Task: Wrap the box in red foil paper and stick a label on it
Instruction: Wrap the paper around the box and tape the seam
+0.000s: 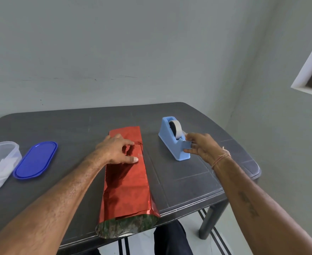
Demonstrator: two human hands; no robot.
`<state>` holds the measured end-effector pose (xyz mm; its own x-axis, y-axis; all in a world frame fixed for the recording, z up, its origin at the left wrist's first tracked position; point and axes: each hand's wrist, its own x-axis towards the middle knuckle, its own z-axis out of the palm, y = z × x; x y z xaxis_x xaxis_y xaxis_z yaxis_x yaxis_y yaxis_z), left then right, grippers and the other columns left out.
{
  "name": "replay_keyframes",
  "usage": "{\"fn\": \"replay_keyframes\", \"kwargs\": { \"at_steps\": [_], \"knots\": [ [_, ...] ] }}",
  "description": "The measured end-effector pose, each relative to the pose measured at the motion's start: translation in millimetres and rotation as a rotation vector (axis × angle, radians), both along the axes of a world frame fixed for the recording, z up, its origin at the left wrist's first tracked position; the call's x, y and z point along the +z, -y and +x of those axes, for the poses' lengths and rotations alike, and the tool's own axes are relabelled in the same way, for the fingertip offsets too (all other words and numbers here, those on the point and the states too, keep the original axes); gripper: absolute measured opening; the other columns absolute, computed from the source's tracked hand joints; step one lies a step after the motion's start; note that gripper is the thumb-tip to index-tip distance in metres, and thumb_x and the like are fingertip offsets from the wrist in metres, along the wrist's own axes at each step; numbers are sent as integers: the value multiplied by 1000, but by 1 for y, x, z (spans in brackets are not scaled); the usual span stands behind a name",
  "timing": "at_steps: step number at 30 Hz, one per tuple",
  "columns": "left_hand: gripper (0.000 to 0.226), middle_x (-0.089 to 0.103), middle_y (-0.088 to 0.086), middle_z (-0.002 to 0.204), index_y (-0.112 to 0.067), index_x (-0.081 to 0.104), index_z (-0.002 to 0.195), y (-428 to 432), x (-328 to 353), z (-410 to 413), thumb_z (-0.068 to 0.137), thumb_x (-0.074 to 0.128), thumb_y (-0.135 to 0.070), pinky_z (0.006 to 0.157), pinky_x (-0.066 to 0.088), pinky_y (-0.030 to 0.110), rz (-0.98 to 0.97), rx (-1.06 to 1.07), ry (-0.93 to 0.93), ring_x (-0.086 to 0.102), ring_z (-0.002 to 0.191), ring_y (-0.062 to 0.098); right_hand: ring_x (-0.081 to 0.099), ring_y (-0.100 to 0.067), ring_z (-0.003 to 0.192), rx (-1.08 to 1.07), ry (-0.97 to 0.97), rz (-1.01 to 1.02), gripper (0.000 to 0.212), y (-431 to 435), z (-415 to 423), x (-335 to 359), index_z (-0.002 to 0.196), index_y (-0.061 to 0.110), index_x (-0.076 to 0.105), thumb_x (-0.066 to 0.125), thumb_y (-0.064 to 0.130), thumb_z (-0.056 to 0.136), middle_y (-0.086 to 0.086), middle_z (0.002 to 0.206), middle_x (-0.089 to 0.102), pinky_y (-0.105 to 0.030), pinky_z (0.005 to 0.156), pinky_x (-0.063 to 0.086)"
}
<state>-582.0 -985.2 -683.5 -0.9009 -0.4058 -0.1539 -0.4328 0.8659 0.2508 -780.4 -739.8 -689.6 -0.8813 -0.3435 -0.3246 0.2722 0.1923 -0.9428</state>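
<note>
Red foil paper [127,181] lies mid-table, its seam pressed by the spread left hand [114,151], while the right hand [201,146] pinches tape [177,130] at the dispenser [171,144], next needing a clean tear.

Red foil paper [127,181], light blue tape dispenser [173,142], deep blue lid [35,160], dark grey table [188,181].

dark grey table [197,181] against pale grey walls [114,52], white-framed window [311,70] right.

The red foil paper [127,181] lies lengthwise on the table [188,181] as a long, flat sleeve with the seam on top; its open near end hangs over the table edge.
</note>
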Motion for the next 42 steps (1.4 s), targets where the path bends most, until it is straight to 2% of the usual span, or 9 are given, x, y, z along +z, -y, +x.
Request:
{"fn": "replay_keyframes", "kwargs": {
  "at_steps": [4,10,14,21,27,30,34,38,42],
  "knots": [
    [82,44,-6,140,-45,45,148,-2,1,1,75,70,-73,107,43,46,0,-2,-3,39,131,23,71,-33,109,-33,-20,-67,17,-6,6,-14,101,-2,65,73,9,90,-22,129,62,-41,85,63],
    [81,43,-5,139,-45,46,147,0,3,3,75,72,-72,109,42,48,20,-2,-6,37,132,23,65,-34,119,-67,-71,-49,28,-14,19,-33,108,2,63,75,22,93,-21,127,62,-42,94,60],
    [82,42,-5,139,-46,44,148,1,6,0,75,71,-72,110,41,47,18,-21,6,36,133,22,65,-27,103,-87,-62,-56,39,-19,18,-53,109,5,69,78,38,90,-17,120,70,-35,80,56],
    [77,45,-8,125,-50,50,142,13,8,-7,72,68,-77,108,43,46,40,-36,3,42,124,19,58,-16,88,-101,-157,-103,29,-16,22,-61,100,4,73,72,32,95,-7,96,69,-32,78,53],
    [76,49,-9,124,-52,52,138,15,4,-12,69,73,-75,105,46,47,7,-31,-10,45,122,17,66,-21,81,-215,-209,-52,22,-1,17,-74,83,8,73,77,29,92,-15,89,74,-44,86,62],
    [77,49,-11,123,-53,52,138,15,4,-12,67,73,-77,105,45,47,15,-28,-14,44,121,17,62,-21,76,-248,-255,107,27,-2,20,-80,80,0,74,77,25,91,-9,77,68,-36,74,57],
    [77,47,-11,124,-53,50,139,10,2,-12,69,73,-75,108,43,48,22,-32,-3,43,127,19,64,-22,79,-277,-290,180,26,-15,37,-82,73,8,73,73,24,94,-7,79,69,-34,74,52],
    [79,42,-10,125,-53,47,142,5,6,-12,71,73,-74,110,38,49,6,-35,17,38,131,21,68,-20,83,-189,-316,47,23,-19,59,-83,92,10,71,64,30,101,-10,92,73,-35,77,58],
    [85,38,-6,131,-54,42,145,15,8,-12,70,76,-73,113,39,48,86,-40,50,41,130,19,69,-12,90,171,-367,-56,27,3,74,-59,100,9,66,61,36,102,-4,101,68,-25,73,59]
  ]
}}
